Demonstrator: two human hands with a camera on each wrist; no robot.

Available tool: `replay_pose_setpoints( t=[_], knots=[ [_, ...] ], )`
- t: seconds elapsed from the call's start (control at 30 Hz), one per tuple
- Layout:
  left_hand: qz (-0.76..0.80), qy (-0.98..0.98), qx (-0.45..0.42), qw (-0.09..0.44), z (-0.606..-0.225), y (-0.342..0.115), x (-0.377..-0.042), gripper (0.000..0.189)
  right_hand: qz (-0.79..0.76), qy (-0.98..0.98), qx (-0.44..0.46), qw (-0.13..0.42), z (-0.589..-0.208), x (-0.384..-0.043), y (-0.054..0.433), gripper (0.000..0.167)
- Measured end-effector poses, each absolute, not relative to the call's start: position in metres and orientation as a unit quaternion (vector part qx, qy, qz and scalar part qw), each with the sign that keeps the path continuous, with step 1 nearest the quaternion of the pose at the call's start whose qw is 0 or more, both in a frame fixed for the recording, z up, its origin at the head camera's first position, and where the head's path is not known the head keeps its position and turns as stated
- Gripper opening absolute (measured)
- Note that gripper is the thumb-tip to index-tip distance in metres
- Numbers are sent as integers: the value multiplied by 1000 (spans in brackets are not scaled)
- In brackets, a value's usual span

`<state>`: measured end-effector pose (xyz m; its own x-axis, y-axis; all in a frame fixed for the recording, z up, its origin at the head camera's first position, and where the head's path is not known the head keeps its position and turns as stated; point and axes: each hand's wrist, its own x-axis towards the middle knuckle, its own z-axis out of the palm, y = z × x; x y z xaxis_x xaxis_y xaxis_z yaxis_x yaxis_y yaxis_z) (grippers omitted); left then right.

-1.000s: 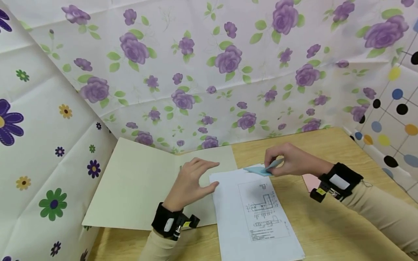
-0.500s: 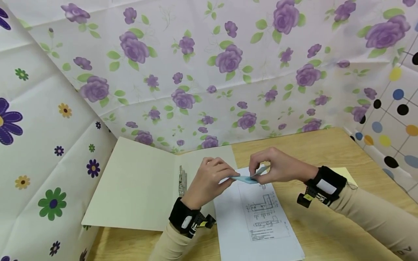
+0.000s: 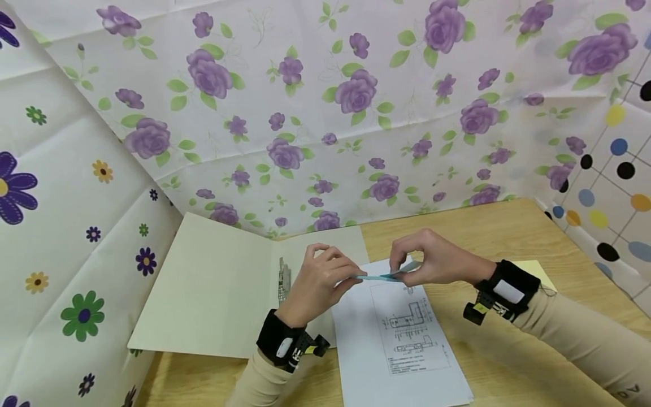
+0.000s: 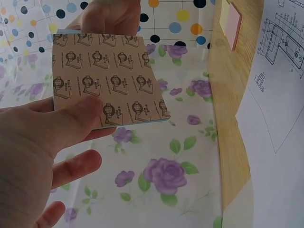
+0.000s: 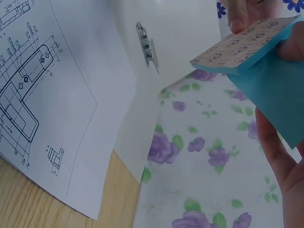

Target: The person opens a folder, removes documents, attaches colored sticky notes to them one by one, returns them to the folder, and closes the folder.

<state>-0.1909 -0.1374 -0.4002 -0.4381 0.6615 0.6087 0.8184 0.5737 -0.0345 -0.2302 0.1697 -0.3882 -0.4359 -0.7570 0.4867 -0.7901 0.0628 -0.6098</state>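
Both hands hold a blue sticky note pad point(image 3: 373, 277) above the printed sheets. My left hand point(image 3: 322, 277) pinches its left end between thumb and fingers. In the left wrist view the thumb lies on the pad's brown printed backing point(image 4: 114, 76). My right hand point(image 3: 432, 260) pinches a blue sheet point(image 5: 273, 92), which stands bent away from the pad at an angle and is still joined along one edge in the right wrist view. Below lies a stack of white paper point(image 3: 366, 373) with a technical drawing on top.
An open cream folder point(image 3: 203, 299) with a metal clip point(image 3: 283, 280) lies at left, partly beneath the paper. At right on the wooden table point(image 3: 498, 226) are a yellow pad point(image 3: 540, 274) and a pink pad point(image 4: 233, 24). Flowered sheeting point(image 3: 325, 113) stands behind.
My left hand has moved right and taken hold of the blue sticky note pad. The right hand has come left with it, uncovering the yellow pad. In the last half second the pad has tilted slightly.
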Motion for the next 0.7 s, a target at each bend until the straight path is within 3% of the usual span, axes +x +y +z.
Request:
replay_pose_setpoints(
  t=[0.43, 0.7],
  knots=[
    [-133, -838, -440, 295, -400, -149, -186, 11, 437, -720, 536, 54, -389, -228, 178, 43],
    [-135, -839, -420, 320, -400, -174, -186, 23, 456, -738, 495, 47, -388, -228, 196, 42]
  ],
)
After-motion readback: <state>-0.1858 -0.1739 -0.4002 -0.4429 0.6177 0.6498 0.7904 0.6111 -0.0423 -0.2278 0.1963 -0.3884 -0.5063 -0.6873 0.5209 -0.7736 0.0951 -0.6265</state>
